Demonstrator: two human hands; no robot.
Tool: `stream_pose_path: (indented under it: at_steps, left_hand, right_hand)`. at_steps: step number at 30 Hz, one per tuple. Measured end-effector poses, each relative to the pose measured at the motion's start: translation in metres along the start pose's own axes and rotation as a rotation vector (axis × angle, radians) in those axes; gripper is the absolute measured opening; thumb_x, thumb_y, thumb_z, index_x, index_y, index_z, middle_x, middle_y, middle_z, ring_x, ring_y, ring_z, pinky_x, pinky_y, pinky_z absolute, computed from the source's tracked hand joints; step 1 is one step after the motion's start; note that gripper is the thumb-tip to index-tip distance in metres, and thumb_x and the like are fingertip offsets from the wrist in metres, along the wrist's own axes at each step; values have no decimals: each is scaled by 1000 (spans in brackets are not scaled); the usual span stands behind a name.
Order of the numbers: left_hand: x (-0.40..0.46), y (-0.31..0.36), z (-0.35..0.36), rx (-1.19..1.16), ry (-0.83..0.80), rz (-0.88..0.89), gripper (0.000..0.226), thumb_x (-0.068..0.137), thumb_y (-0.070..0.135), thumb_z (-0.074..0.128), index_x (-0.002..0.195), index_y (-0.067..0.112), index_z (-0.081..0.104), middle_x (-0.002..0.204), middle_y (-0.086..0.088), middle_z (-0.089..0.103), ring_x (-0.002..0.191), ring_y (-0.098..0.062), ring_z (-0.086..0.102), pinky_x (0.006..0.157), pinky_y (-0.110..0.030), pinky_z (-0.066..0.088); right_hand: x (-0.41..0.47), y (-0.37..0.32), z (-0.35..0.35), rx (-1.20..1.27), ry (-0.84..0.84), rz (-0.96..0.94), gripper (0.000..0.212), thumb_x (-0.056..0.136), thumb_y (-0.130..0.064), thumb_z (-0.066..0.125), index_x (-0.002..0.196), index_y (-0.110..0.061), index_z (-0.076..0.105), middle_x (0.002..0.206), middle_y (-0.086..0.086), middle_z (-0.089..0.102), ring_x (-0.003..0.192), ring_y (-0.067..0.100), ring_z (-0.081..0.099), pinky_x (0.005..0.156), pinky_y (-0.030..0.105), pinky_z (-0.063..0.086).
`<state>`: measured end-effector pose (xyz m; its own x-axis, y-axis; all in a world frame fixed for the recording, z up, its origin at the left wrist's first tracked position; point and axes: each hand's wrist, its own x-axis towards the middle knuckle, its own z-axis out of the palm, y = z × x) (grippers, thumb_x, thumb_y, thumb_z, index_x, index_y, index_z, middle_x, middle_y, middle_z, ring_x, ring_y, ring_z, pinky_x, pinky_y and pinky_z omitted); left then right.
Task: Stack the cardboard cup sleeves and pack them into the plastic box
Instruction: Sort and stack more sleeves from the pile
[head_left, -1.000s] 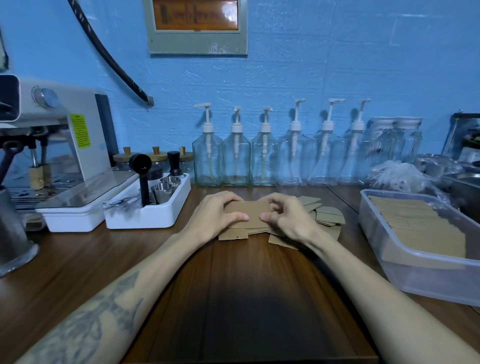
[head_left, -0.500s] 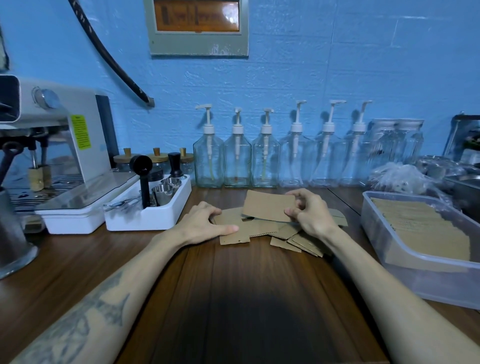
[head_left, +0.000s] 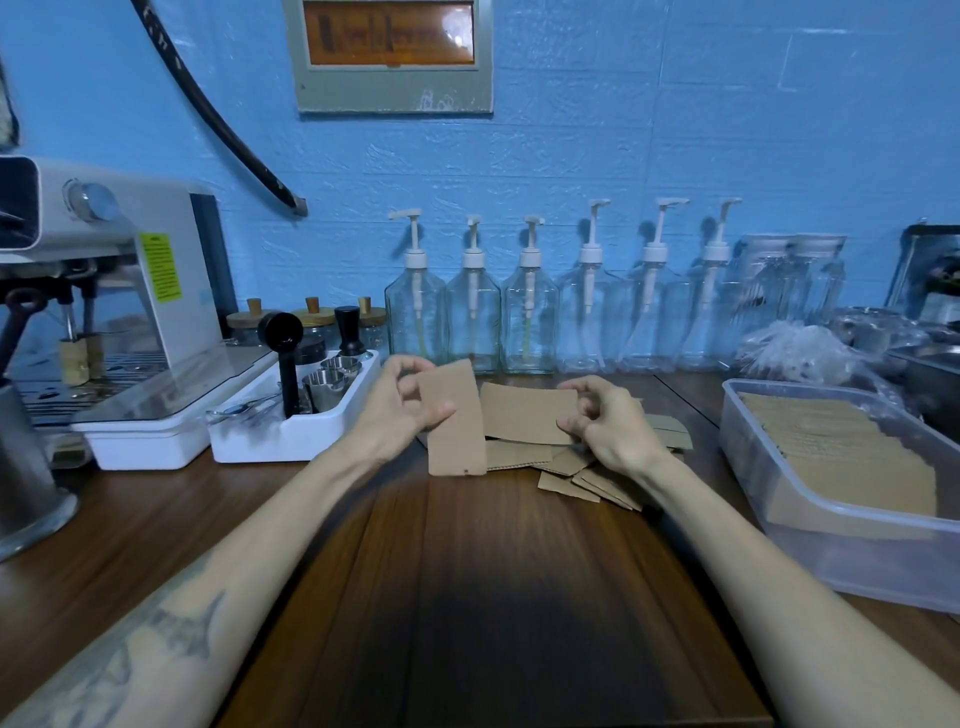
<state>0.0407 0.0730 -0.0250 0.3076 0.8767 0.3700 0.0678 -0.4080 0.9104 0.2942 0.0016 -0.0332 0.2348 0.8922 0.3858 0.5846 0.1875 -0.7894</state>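
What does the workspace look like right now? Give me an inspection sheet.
Surface: dark wooden counter.
Job's things: loose cardboard sleeves heaped mid-counter; plastic box at right already holds a stack of sleeves.
Clutter: white tool tray, espresso machine, six pump bottles along the wall.
Grippers: left hand holds one sleeve upright; right hand pinches another sleeve.
Cables: black hose on the wall.
Surroundings: blue wall, framed panel.

Left hand pinching; right hand pinching (both raised).
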Motion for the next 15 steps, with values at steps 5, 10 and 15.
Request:
stream_pose_path:
  at_steps: [5, 10, 15]
  left_hand:
    - [-5, 7, 16, 76, 2, 204, 38, 80, 4, 77, 105, 20, 55, 89, -6, 67, 72, -11, 61, 67, -22, 53]
    - [-7, -10, 26, 374, -123, 257, 42, 79, 17, 80, 119, 26, 69, 102, 2, 61, 97, -10, 57, 89, -24, 44]
    - [-7, -16, 29, 562, -4, 340, 43, 79, 29, 80, 119, 37, 67, 109, 6, 38, 112, -13, 36, 102, -31, 29]
  right_hand:
    - [-5, -8, 5, 119, -131, -44, 41, 89, 10, 64, 126, -7, 58, 69, 14, 41, 58, 21, 53, 53, 18, 52]
    - [-4, -7, 8, 140, -187, -28, 54, 87, 17, 60, 135, -5, 53, 84, 19, 52, 63, 12, 61, 58, 20, 55]
    - [-8, -12, 9, 145, -249, -39, 55, 88, 21, 54, 135, -8, 54, 107, 22, 66, 81, 18, 60, 63, 22, 57]
